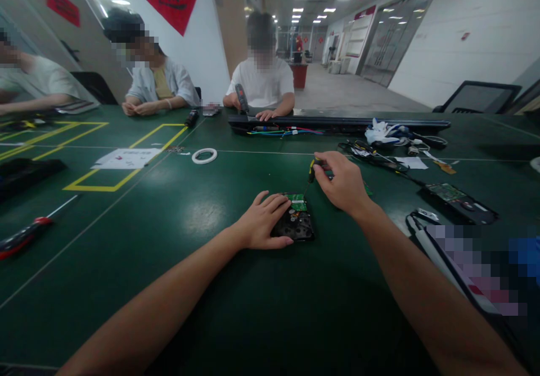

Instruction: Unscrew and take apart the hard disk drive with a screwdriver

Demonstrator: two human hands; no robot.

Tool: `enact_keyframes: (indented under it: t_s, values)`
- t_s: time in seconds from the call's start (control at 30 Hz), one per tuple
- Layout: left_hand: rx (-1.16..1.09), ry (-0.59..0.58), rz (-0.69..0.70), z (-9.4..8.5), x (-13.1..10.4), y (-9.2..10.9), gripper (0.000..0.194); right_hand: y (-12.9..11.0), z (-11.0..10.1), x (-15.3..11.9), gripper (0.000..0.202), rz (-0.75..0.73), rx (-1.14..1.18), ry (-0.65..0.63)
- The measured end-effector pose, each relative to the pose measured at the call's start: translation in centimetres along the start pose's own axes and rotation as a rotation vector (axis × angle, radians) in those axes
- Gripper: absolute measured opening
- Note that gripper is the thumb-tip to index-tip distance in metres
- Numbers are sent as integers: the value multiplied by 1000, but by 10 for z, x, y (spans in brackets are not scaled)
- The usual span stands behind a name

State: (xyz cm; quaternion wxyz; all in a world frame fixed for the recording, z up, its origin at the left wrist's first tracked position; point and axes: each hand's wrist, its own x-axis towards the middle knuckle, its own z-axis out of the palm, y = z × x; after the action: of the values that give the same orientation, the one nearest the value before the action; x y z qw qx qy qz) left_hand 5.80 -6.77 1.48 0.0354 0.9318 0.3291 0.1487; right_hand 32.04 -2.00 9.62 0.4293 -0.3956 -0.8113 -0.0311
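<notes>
A hard drive [301, 227], black with a green circuit board along its far side, lies flat on the table in front of me. My left hand [266, 221] holds it from the left, fingers across its top and the thumb along its near edge; the palm hides its left part. My right hand [341, 182] grips a small yellow-and-black screwdriver [313, 170], which stands nearly upright. Its thin shaft points down to the board's far right corner; whether the tip sits in a screw is too small to tell. A bit of green board shows behind my right hand.
A second drive [462, 202], cables [371, 156] and gloves [386, 132] lie to the right. Ahead are a tape roll [205, 156] and a long black panel [337, 124], where a co-worker [261, 83] holds a power tool. A red-black screwdriver [29, 235] lies left.
</notes>
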Motion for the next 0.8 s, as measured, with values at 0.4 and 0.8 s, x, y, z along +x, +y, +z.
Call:
enact_keyframes:
  t_s: [0.4, 0.8]
  values:
    - [7, 9, 7, 1, 0, 1, 98, -2, -5, 0, 17, 65, 28, -15]
    - [1, 23, 8, 4, -1, -1, 99, -1, -6, 2, 17, -42, -47, -10]
